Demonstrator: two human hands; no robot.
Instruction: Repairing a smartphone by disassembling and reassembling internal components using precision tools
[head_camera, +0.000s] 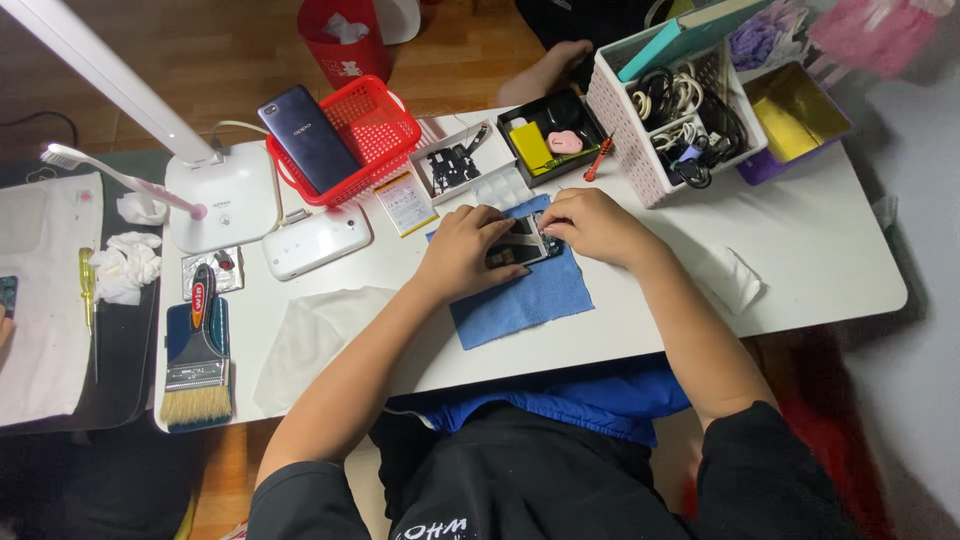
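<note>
An opened phone (524, 246) lies on a blue cloth (520, 300) in the middle of the white table (820, 270). My left hand (462, 252) presses on the phone's left part and holds it down. My right hand (592, 224) rests on the phone's right end, its fingertips pinched at the top edge. Whether a small tool or part sits between those fingertips I cannot tell. Most of the phone is hidden under both hands.
A red basket (372, 128) with a dark phone (305, 140) stands behind, beside a white desk lamp (222, 200) and a white phone (317, 241). A clear parts tray (455, 165), black tray (550, 135), white cable bin (680, 110), paintbrush (197, 365) and tissues (310, 335) lie around.
</note>
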